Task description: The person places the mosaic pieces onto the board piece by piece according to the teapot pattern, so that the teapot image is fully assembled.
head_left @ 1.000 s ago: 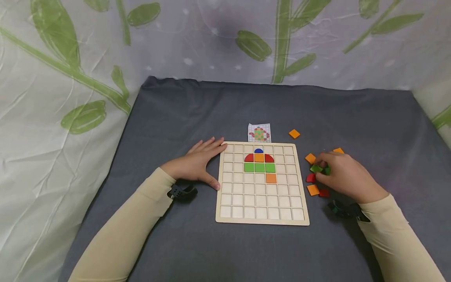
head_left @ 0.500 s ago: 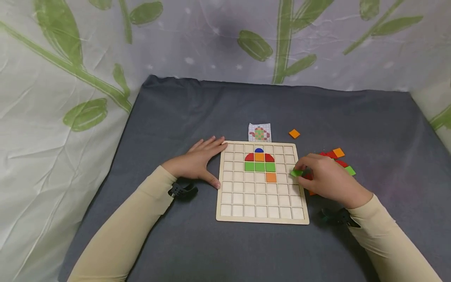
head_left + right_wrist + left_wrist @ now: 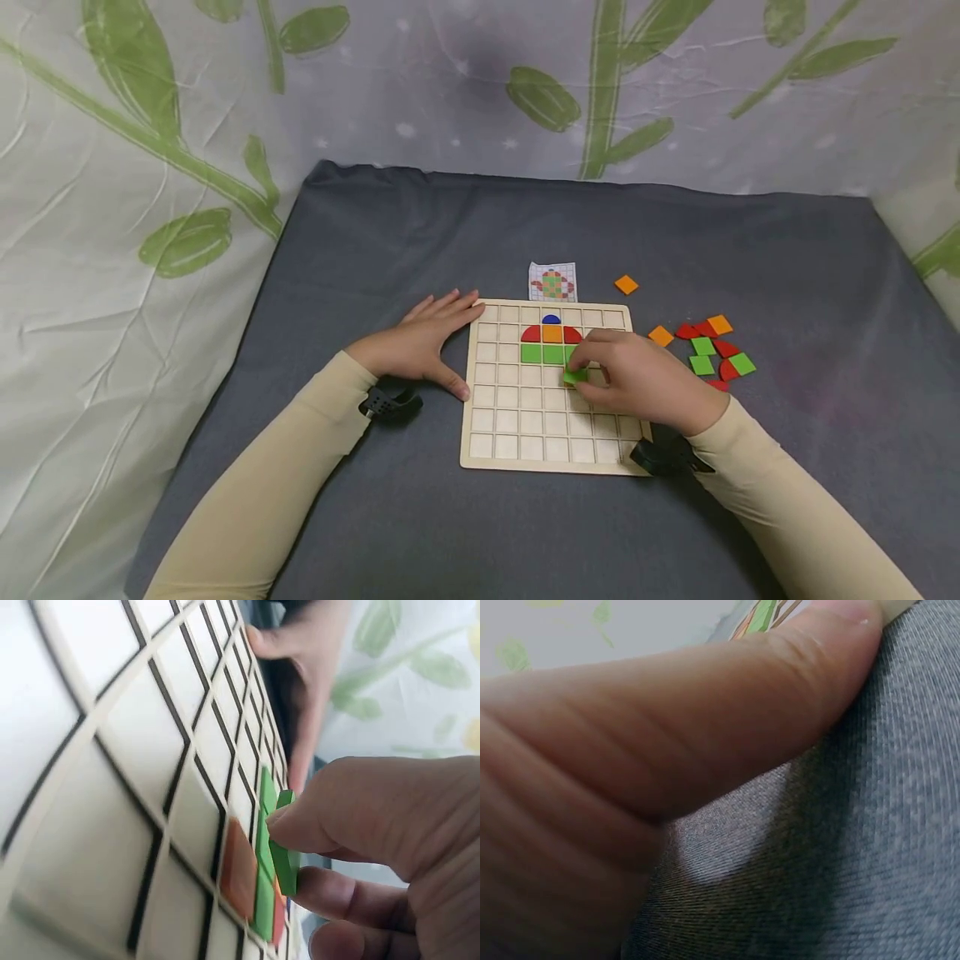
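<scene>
My right hand (image 3: 637,375) pinches a green square tile (image 3: 574,376) between thumb and fingers, above the wooden grid board (image 3: 495,421). In the right wrist view the green tile (image 3: 285,844) is tilted on edge, close over an orange tile (image 3: 238,870) and a row of green tiles (image 3: 264,892) set in the cells. A blue half-round (image 3: 551,319), red quarter-rounds (image 3: 530,335) and an orange square (image 3: 552,334) fill cells higher up. My left hand (image 3: 412,346) lies with fingers spread, fingertips and thumb at the board's left edge. Its thumb (image 3: 705,720) fills much of the left wrist view.
Right of the board lie several loose tiles, among them a green square (image 3: 702,365), a red piece (image 3: 726,348) and an orange square (image 3: 661,336). Another orange square (image 3: 627,285) lies farther back. A printed pattern card (image 3: 552,279) sits at the board's top edge on the grey cloth (image 3: 420,517).
My right hand has picked a green tile from the loose pieces and carried it left over the board, to the cell area by the orange tile. The left hand stays in place.
</scene>
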### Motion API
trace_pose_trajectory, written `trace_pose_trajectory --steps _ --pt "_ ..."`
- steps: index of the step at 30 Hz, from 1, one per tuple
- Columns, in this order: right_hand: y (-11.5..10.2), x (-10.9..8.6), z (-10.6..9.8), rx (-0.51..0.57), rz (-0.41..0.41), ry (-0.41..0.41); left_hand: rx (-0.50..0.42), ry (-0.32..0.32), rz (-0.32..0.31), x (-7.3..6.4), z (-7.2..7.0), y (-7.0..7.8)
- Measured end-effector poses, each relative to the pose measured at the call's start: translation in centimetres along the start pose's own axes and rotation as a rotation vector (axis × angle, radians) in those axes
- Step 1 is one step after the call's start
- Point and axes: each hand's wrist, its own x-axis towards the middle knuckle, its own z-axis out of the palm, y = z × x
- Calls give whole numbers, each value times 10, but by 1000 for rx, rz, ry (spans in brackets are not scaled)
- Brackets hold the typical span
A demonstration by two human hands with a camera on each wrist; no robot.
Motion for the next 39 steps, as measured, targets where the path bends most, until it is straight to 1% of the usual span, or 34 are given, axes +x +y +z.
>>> trace_pose_trajectory --steps 5,9,15,20,25,28,31,35,39 --pt "-4 12 9 8 -40 -34 10 1 -3 1 3 -3" --pt "-4 18 11 -4 -65 -57 20 6 4 4 3 -6" --pt "-2 21 14 1 -101 -39 23 7 0 5 0 -6" --pt "-1 21 17 14 -95 -23 18 5 -2 4 0 -7" --pt "-2 17 14 15 -81 -23 1 9 4 2 1 -5" --pt "-1 12 9 14 -60 -24 -1 7 1 1 2 -4" --pt "3 8 2 20 -19 -24 -2 8 -2 1 2 -4" --pt "13 2 -10 7 56 -15 -7 8 -1 1 1 -1" --pt "29 -5 -22 -4 143 -12 -5 3 -3 1 1 0"
